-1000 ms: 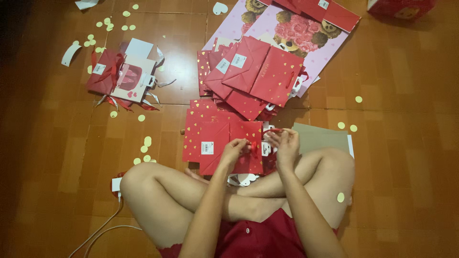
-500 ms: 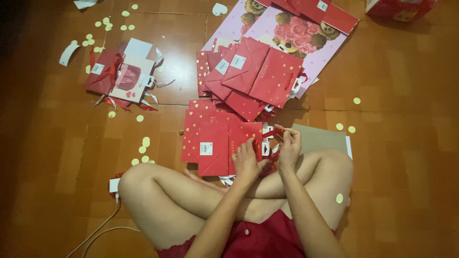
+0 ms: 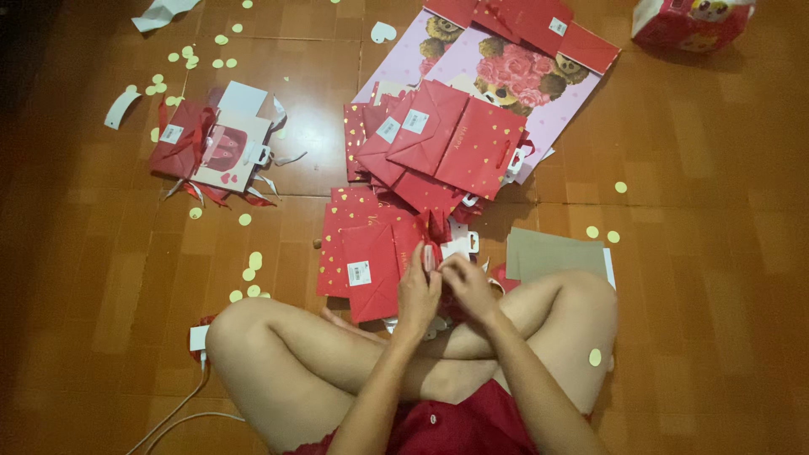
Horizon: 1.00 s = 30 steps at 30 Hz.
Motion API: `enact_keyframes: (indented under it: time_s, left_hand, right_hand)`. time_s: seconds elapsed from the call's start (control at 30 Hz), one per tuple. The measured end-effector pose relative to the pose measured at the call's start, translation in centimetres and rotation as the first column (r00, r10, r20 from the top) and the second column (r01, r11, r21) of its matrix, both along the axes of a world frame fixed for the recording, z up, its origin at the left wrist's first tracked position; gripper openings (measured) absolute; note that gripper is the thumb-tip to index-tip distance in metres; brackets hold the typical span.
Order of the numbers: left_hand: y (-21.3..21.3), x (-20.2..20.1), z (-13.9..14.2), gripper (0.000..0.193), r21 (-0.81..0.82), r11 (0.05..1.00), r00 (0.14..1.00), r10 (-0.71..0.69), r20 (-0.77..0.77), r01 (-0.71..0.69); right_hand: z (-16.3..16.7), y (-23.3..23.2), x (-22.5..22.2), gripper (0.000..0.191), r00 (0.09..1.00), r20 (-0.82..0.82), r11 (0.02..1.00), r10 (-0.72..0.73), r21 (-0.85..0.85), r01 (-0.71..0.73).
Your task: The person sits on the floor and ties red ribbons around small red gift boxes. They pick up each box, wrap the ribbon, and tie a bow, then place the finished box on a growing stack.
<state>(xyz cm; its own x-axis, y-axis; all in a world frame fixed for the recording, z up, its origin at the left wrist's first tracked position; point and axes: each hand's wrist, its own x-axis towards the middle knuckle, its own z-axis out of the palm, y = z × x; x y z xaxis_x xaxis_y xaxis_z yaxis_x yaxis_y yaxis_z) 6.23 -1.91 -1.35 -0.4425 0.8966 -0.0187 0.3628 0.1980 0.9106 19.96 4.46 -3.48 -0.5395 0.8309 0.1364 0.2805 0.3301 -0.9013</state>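
Observation:
I sit cross-legged on a wooden floor. A flat red gift bag (image 3: 371, 270) with gold hearts and a white label lies just in front of my shins, on top of another like it. My left hand (image 3: 417, 291) and my right hand (image 3: 470, 288) meet at its right edge, close together. Their fingertips pinch something small there, by the bag's red ribbon (image 3: 438, 226) and white tag (image 3: 459, 244). What sits between the fingers is hidden.
Beyond lies a pile of flat red bags (image 3: 438, 143) on a large pink bag with a bear picture (image 3: 514, 72). A smaller heap of bags (image 3: 211, 152) is at the left, grey card (image 3: 552, 253) at the right. Paper dots litter the floor. A white cable (image 3: 181, 404) runs by my left knee.
My left hand has slid from the face of the bag to its right edge. Both hands have drawn together and closer to my legs.

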Motion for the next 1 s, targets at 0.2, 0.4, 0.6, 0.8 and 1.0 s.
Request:
enact_keyframes:
  time_s: [0.2, 0.4, 0.6, 0.8, 1.0]
  left_hand:
    - [-0.7, -1.7, 3.4, 0.06, 0.046, 0.999, 0.998, 0.032, -0.061, -0.029]
    - [-0.2, -2.7, 7.8, 0.061, -0.063, 0.994, 0.995, 0.089, 0.036, -0.087]
    - [-0.7, -2.8, 11.5, 0.051, 0.2, 0.98, 0.996, 0.039, -0.078, -0.022]
    - [0.1, -3.8, 12.0, 0.066, -0.155, 0.985, 0.974, -0.045, 0.221, 0.08]
    - [-0.8, -2.4, 10.3, 0.061, 0.133, 0.99, 0.93, -0.008, 0.367, -0.044]
  right_hand:
    - [4.7, -1.4, -0.7, 0.03, 0.975, 0.223, 0.997, 0.005, -0.079, 0.013]
    - [9.8, -1.7, -1.2, 0.039, 0.971, 0.196, 0.968, 0.137, 0.182, -0.173]
    - [14.1, -2.1, -1.7, 0.03, 0.871, 0.474, 0.987, 0.129, 0.02, -0.157]
    - [13.8, -2.1, -1.3, 0.028, 0.766, 0.627, 0.99, 0.142, -0.083, -0.115]
    - [10.6, -0.2, -0.3, 0.025, 0.984, 0.162, 0.997, -0.077, 0.045, 0.07]
